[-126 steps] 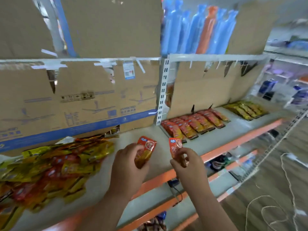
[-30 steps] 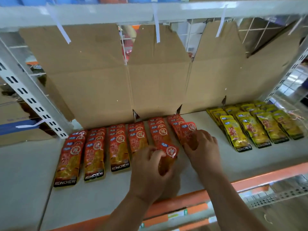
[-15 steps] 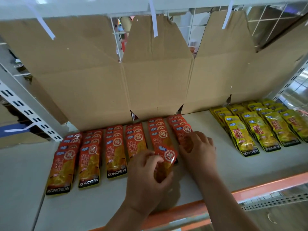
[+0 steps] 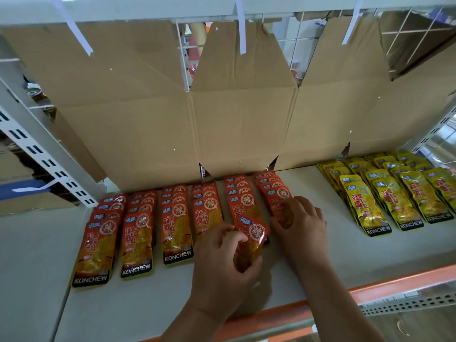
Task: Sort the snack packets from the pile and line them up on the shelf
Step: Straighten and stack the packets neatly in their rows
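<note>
Left of the left hand: rows of red packets (image 4: 138,240) lay flat on the shelf (image 4: 328,272), overlapped front to back, "KONCHEW" on the nearest ones. Left hand (image 4: 222,262) was curled around one red packet (image 4: 253,239), which it held tilted, just above the shelf and in front of the fifth red row. Just right of it, the right hand (image 4: 302,225) rested with fingers nearly straight on the front packet of the last red row. Well right of that hand: rows of yellow packets (image 4: 394,196), same layout. Beyond both hands, cardboard (image 4: 234,119) stood as the shelf's back wall.
</note>
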Tool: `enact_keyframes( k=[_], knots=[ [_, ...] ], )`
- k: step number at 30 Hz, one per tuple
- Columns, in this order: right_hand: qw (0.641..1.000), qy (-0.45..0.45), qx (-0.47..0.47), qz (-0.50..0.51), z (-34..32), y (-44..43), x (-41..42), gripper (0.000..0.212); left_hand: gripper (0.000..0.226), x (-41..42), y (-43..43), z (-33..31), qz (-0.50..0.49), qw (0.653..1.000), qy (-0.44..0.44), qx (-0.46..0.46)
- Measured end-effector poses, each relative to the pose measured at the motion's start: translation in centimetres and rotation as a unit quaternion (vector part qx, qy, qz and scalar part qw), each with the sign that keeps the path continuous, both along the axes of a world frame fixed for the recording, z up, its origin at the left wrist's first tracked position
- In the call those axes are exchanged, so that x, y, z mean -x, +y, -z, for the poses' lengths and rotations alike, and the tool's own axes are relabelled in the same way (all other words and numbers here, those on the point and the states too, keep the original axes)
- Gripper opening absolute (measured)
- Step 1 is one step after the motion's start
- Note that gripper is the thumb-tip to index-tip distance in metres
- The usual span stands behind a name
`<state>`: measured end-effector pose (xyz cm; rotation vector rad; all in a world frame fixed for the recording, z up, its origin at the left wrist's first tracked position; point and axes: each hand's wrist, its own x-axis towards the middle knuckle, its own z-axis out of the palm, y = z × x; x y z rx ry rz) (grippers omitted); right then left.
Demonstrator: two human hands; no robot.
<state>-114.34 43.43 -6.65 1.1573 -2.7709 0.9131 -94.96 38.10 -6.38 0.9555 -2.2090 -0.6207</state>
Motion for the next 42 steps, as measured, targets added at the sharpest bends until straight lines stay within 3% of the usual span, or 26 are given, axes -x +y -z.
enact_keyframes(
  k=[13,17,21,26,31,34,37,42],
  knots=[
    [0.995,0.034,0.093,-0.019,-1.3,0.0,-2.2,0.037,0.040,-2.1,-0.5,-1.9,-0.054,0.998,0.026,-0.004],
    [0.993,0.079,0.027,-0.079,-1.2,-1.1,-4.4,0.036,0.041,-4.4,-1.8,-2.1,-0.088,0.996,0.030,0.005],
    [0.991,0.037,0.105,-0.068,-2.1,-2.5,-8.7,0.039,0.045,-7.9,-3.3,-1.7,-0.125,0.992,0.018,0.005],
    [0.989,0.021,0.091,-0.117,-2.2,-4.4,-14.1,0.043,0.054,-13.8,-5.6,-1.9,-0.148,0.988,-0.003,0.032],
    [0.985,0.017,0.076,-0.151,-2.2,-5.4,-19.6,0.036,0.048,-19.7,-7.8,-1.7,-0.209,0.977,-0.044,0.019],
    [0.980,0.071,0.003,-0.187,-1.6,-6.0,-22.0,0.041,0.047,-21.4,-9.4,-1.3,-0.223,0.973,-0.049,0.011],
    [0.984,0.024,0.067,-0.162,-1.3,-6.4,-23.4,0.024,0.045,-21.7,-10.4,-0.8,-0.221,0.974,-0.055,0.015],
    [0.988,0.010,0.092,-0.121,-1.4,-6.5,-23.5,0.025,0.040,-21.2,-10.8,0.2,-0.215,0.975,-0.057,0.009]
  ],
)
